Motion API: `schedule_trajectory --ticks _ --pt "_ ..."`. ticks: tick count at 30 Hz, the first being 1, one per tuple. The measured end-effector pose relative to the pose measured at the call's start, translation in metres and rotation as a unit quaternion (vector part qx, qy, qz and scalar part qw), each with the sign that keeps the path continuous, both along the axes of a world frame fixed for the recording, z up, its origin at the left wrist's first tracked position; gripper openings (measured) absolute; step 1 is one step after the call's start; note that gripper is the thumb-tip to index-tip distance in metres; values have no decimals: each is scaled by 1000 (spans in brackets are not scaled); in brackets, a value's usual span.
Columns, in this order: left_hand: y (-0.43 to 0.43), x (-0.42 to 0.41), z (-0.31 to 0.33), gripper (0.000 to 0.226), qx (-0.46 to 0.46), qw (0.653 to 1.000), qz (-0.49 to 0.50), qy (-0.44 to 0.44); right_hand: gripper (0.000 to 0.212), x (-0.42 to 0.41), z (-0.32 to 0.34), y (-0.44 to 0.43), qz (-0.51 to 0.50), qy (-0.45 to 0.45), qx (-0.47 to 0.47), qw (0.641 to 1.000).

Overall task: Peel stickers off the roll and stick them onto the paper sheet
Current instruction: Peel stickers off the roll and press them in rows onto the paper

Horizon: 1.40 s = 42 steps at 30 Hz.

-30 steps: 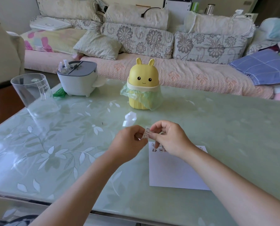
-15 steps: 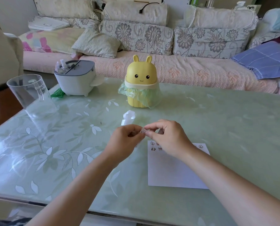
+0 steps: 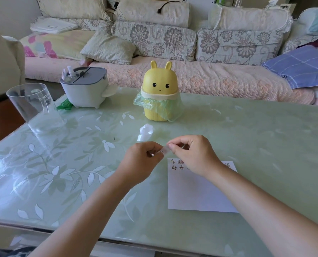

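Bright daylight, glare on tabletop [image 3: 4,164]

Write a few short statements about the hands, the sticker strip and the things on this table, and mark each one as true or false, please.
1. The left hand and the right hand both pinch the sticker strip above the table. True.
2. The paper sheet has no stickers on it. False: several small stickers sit near its far edge.
3. A yellow rabbit-shaped bin lined with a green bag stands beyond the hands. True.
4. The clear cup stands to the right of the paper sheet. False: it stands far to the left of it.
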State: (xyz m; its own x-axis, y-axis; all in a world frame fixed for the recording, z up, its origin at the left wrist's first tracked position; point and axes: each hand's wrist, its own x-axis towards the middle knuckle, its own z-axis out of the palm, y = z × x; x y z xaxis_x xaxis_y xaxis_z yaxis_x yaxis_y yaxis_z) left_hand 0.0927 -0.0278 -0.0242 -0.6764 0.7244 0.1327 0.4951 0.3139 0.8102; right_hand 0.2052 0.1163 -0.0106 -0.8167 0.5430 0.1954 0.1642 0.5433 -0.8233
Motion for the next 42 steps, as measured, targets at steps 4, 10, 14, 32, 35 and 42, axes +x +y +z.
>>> schedule_trajectory --ticks 4,10,14,32,35,42 --pt "-1 0 -1 8 -48 997 26 55 18 4 5 0 -25 23 -69 997" --pt "8 11 -1 17 -89 986 29 137 10 18 6 11 -54 9 -133 990" --pt "19 20 3 26 -55 974 36 216 7 33 5 22 -51 -23 -140 989" --pt "82 65 1 7 -48 996 -52 58 34 82 -7 65 35 -37 -52 997" --pt "88 68 0 10 -39 998 -38 21 29 84 -11 70 7 -26 -56 998" --pt "98 82 -2 14 22 991 6 -135 12 82 -11 75 -67 -18 -128 989"
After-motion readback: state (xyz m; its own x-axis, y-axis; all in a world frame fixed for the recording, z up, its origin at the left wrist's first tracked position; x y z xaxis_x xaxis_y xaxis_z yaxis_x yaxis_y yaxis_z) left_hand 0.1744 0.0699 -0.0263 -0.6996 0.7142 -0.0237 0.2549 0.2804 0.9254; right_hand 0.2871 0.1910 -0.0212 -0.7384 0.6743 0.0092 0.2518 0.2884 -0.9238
